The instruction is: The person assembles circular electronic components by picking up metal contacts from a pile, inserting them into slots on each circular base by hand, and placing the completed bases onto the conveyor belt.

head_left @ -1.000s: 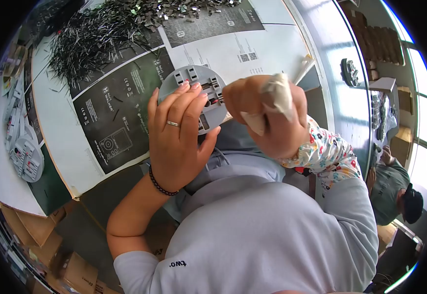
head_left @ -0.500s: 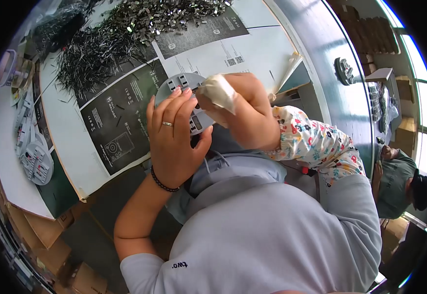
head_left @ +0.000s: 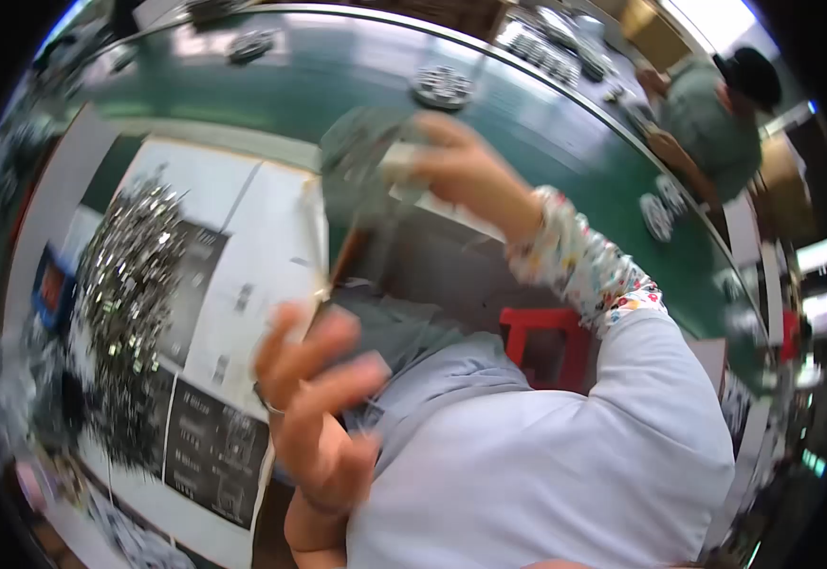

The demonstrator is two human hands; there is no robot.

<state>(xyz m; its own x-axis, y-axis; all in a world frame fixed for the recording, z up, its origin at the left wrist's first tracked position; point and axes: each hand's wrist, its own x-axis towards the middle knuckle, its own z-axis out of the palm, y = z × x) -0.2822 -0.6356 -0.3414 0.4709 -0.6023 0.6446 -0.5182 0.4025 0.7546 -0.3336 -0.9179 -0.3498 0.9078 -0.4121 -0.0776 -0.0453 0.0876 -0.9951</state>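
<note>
My right hand (head_left: 466, 175), its forearm in a floral sleeve, grips the edge of a round grey plastic part (head_left: 361, 161). The part is smeared by motion and hangs over the near edge of the green work surface (head_left: 319, 71). Lower down, in front of my body, my left hand (head_left: 323, 408) is raised with its fingers apart and nothing in them; it too is blurred. Beside it lies the white board (head_left: 233, 313) with dark printed sheets (head_left: 214, 450). A heap of small shiny metal pieces (head_left: 134, 275) covers the board's far side.
Similar round parts (head_left: 442, 87) stand along the green surface, with others (head_left: 660, 209) further right. A person (head_left: 717, 123) in a dark cap works across it. A red stool (head_left: 546, 332) is beside me. A blue box (head_left: 53, 289) sits past the metal heap.
My view has swung right towards the green surface. My right hand has carried the round part off the printed sheets; my left hand has let go and drawn back.
</note>
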